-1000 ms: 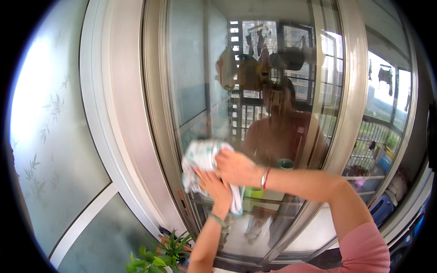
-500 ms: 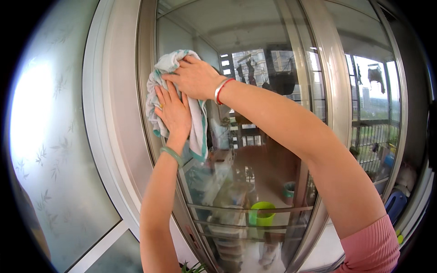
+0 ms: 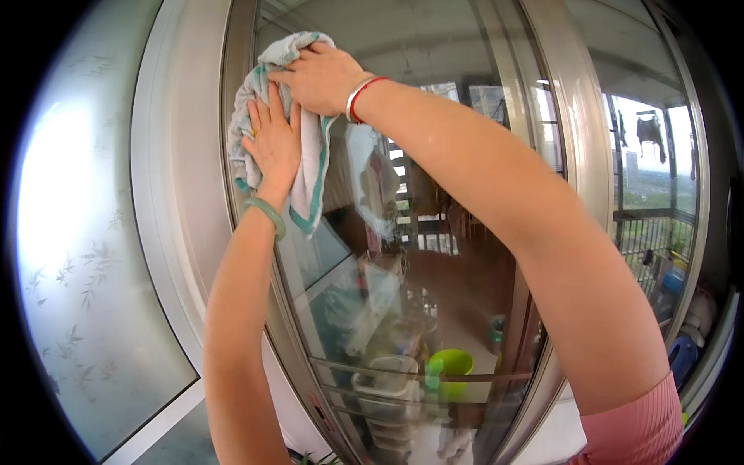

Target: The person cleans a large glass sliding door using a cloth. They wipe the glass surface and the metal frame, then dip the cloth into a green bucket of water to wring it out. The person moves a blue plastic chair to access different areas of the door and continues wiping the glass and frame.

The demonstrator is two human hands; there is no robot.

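Reflective glass door panel (image 3: 457,287), framed in metal, backs a green-edged white towel (image 3: 311,167) at its upper left. Left hand (image 3: 275,143) and right hand (image 3: 322,80) press it, grip wide, not clutching; flat palms and a tucked-in loose corner should help even contact.

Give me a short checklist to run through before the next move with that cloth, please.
1. Left hand on the cloth: ok, fingers spread over it.
2. Right hand on the cloth: ok, higher up and to the right.
3. Cloth lying flat: not ok, bunched at the top, one lower corner hanging.
4. Glass door clean behind the cloth: cannot tell, hidden.
5. Firm pressure: cannot tell from the picture.
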